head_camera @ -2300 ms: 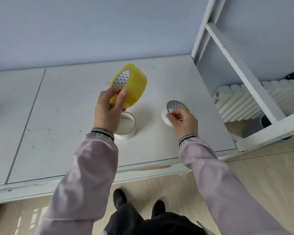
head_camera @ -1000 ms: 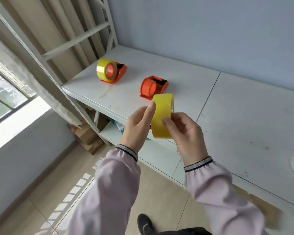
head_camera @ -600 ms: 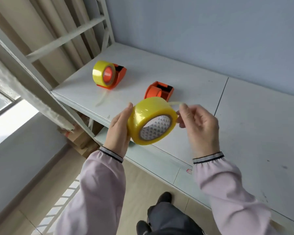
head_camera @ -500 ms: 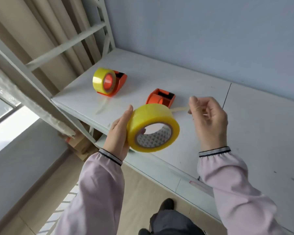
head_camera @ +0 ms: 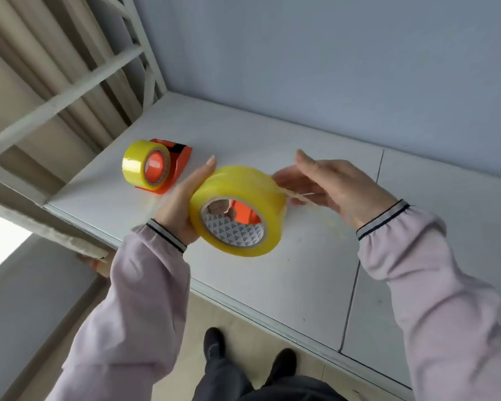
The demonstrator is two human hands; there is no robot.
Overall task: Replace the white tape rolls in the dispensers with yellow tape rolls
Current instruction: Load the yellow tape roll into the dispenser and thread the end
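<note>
I am gripping the second yellow roll [head_camera: 237,211] in my left hand [head_camera: 182,204] while my right fingers [head_camera: 294,183] are pinching its loose end, the empty dispenser [head_camera: 242,211] waiting just behind, the loaded dispenser [head_camera: 156,166] already done beyond my left fingertips.

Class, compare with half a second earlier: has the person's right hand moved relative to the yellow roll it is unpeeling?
Yes. The right hand has come in toward the held yellow roll, narrowing the gap between them.

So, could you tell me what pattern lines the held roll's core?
Grey triangles on white, head view, inside the yellow roll.
</note>
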